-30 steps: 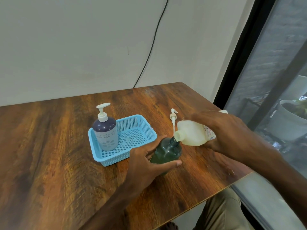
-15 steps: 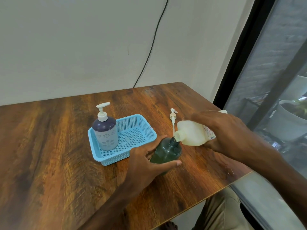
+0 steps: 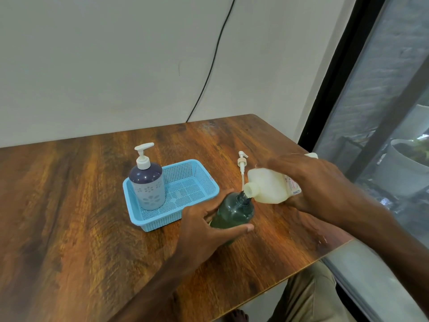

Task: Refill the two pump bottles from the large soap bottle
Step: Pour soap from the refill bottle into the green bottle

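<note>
- A purple pump bottle (image 3: 147,187) is stood upright in the left end of a blue basket (image 3: 209,180).
- The green bottle (image 3: 234,210), neck open, is held beside the basket by the left hand (image 3: 204,224) — fingers and thumb curled round it.
- A loose pump (image 3: 242,161) is laid behind it.
- The large soap bottle (image 3: 267,187) is tipped, spout at the green bottle's mouth, and gripped by the right hand (image 3: 308,182) — fingers wrapped round it.

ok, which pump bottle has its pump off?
The green bottle in the left hand; neck open. The purple bottle in the basket wears its pump.
</note>
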Available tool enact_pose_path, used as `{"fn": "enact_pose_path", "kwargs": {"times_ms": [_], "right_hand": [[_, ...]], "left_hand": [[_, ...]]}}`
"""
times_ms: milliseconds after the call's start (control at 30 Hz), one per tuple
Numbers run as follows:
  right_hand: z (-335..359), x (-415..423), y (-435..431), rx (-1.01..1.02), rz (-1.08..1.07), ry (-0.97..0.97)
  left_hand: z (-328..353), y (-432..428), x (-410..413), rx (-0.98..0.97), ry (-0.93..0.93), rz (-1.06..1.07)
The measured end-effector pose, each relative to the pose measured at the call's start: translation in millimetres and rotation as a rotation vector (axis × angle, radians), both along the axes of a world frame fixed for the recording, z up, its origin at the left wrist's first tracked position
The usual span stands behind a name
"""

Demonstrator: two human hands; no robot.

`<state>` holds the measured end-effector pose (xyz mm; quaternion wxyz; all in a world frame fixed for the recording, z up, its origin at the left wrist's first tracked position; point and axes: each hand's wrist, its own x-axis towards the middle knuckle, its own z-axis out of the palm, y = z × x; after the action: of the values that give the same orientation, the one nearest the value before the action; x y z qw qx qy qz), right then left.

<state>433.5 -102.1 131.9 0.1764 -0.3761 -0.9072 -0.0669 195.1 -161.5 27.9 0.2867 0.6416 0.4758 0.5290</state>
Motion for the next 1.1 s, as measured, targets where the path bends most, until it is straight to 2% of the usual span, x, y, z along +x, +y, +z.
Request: {"fn": "enact_pose_path", "kwargs": {"times_ms": [1100], "right_hand": [[4.0, -2.2, -1.6, 0.009, 0.001, -0.021]], "left_hand": [[-2.9, 0.8, -0.9, 0.002, -0.038, -0.025]]}}
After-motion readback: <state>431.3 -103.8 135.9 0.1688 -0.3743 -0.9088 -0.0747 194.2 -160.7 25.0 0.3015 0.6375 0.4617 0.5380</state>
